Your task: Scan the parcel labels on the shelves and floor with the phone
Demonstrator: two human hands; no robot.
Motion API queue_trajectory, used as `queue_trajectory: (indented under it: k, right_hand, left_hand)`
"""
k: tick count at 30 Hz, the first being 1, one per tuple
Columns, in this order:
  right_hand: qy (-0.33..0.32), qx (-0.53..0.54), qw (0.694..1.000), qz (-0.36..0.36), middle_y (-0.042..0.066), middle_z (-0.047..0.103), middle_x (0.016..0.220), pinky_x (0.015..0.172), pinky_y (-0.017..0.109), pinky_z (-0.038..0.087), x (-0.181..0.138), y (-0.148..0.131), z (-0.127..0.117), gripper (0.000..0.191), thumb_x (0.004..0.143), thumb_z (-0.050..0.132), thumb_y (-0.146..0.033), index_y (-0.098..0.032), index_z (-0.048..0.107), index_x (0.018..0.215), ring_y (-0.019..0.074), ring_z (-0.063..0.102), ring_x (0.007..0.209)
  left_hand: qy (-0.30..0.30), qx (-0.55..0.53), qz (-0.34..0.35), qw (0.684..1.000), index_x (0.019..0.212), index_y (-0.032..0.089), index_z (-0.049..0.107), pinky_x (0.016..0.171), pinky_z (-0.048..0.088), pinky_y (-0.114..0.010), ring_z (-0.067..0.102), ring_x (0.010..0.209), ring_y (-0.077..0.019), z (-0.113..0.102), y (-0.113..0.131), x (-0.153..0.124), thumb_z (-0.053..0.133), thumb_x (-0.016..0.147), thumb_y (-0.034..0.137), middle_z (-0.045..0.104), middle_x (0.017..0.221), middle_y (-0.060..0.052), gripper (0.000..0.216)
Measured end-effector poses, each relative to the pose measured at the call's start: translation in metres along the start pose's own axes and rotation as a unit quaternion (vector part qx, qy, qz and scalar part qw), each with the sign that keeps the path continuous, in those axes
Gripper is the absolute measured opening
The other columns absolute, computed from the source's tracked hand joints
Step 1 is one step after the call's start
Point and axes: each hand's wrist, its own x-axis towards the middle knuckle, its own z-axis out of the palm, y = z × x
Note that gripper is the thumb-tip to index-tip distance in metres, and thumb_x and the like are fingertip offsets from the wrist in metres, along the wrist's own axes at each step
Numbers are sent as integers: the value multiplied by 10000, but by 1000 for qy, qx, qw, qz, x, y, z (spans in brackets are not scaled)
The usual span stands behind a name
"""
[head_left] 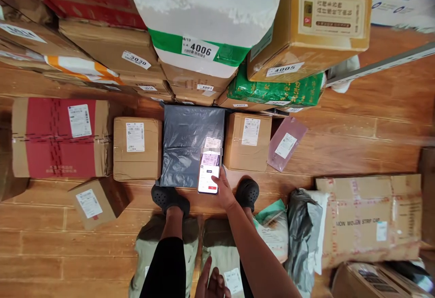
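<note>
My right hand [222, 191] holds a smartphone [208, 172] with its screen lit, thumb on the screen, above a dark grey plastic parcel [190, 146] lying on the wooden floor. The phone hovers over the parcel's white label [213, 142]. My left hand [210, 284] is at the bottom edge, fingers loosely curled, resting on a grey-green soft parcel [222, 252] with a label near my legs. My feet in black clogs stand either side of the phone.
Small cardboard boxes [137, 148] [248, 141] flank the grey parcel, with a red-taped box [59, 137] and a pink mailer [286, 143] beyond. Stacked numbered parcels [200, 49] fill the back. More bags and flattened cartons [370, 218] lie at right.
</note>
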Motion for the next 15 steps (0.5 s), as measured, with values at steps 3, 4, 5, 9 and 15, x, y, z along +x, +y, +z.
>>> queue_trajectory:
  k: [3, 4, 5, 9, 15]
  right_hand:
    - [-4, 1, 1000, -4, 89, 632, 1220, 1026, 551, 389, 0, -3, 0, 464, 800, 739, -388, -198, 583, 1194, 303, 578, 1122]
    - [-4, 1, 1000, -6, 86, 637, 1212, 1031, 551, 386, 1, -4, -1, 463, 802, 739, -388, -198, 583, 1195, 301, 580, 1120]
    - [-4, 1, 1000, -7, 84, 641, 1205, 1035, 552, 382, 1, -5, -1, 466, 803, 740, -389, -198, 582, 1197, 301, 582, 1119]
    - [-7, 6, 1000, -6, 83, 644, 1201, 1018, 556, 406, 2, -5, -4, 478, 802, 742, -402, -209, 575, 1207, 300, 596, 1102]
    - [-10, 6, 1000, -1, 89, 622, 1246, 1031, 560, 400, 3, -6, -3, 467, 810, 738, -403, -214, 582, 1208, 311, 557, 1166]
  left_hand:
    - [8, 5, -9, 1000, 905, 193, 624, 504, 425, -234, 543, 465, -111, 2, 0, 1, 767, 711, 171, 555, 570, 36, 241]
    - [12, 4, -11, 1000, 904, 196, 620, 488, 417, -233, 539, 457, -112, 3, -2, 0, 761, 714, 162, 556, 569, 37, 239]
    - [16, 0, -13, 1000, 908, 198, 618, 476, 411, -231, 532, 447, -109, 4, -4, 0, 754, 718, 148, 560, 569, 38, 239]
    - [32, -18, -27, 999, 927, 203, 620, 487, 425, -220, 544, 454, -100, 8, -6, -1, 735, 731, 121, 582, 581, 37, 241]
    - [33, -33, -61, 997, 908, 184, 606, 496, 448, -233, 567, 448, -104, 20, 3, -16, 721, 775, 155, 593, 563, 39, 178]
